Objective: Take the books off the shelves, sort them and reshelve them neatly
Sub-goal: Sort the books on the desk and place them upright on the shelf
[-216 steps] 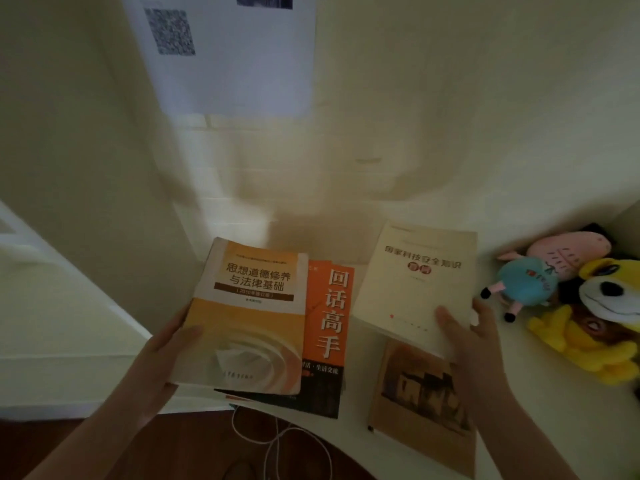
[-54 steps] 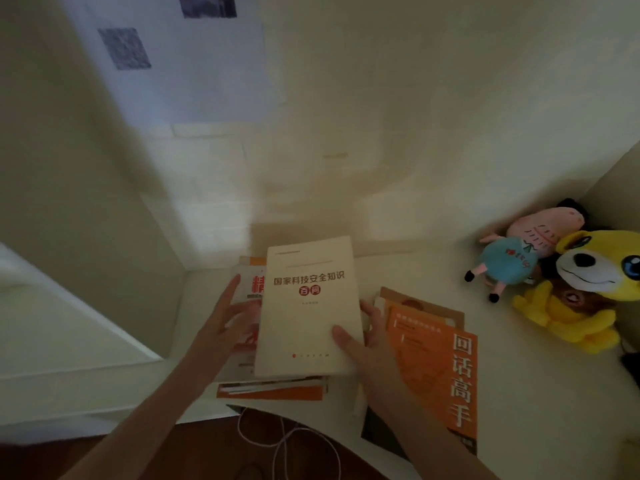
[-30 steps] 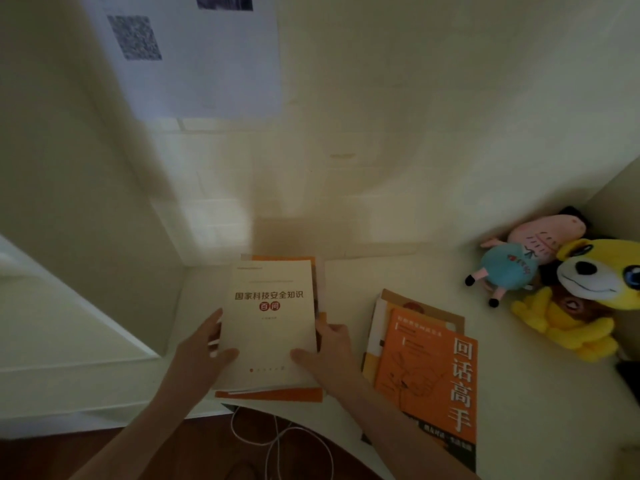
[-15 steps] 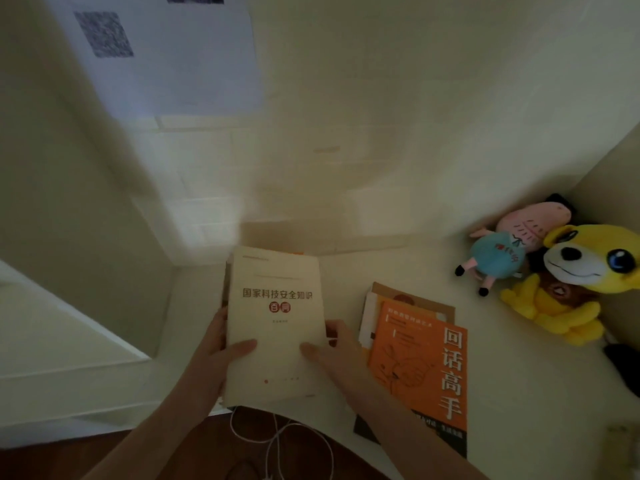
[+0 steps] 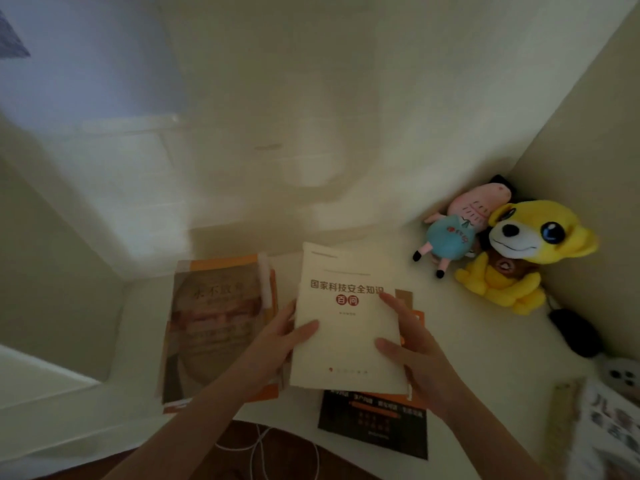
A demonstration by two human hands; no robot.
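Cream book [image 5: 346, 323] shifted rightward, both hands [image 5: 277, 337] gripping, pale desk [image 5: 485, 341], possibly alcove.

Dim cream walls [image 5: 311, 98] enclose a white desk [image 5: 485, 358] above dark floor [image 5: 242, 469].

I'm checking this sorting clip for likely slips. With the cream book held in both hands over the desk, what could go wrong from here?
1. The cream paperback book is pinched only at its edges by the left hand and right hand, so it could slip.
2. The orange-and-black book under it overhangs the white desk's front edge; a nudge might tip it off.
3. The brown-covered stack of books at left looks uneven and may slide if bumped.
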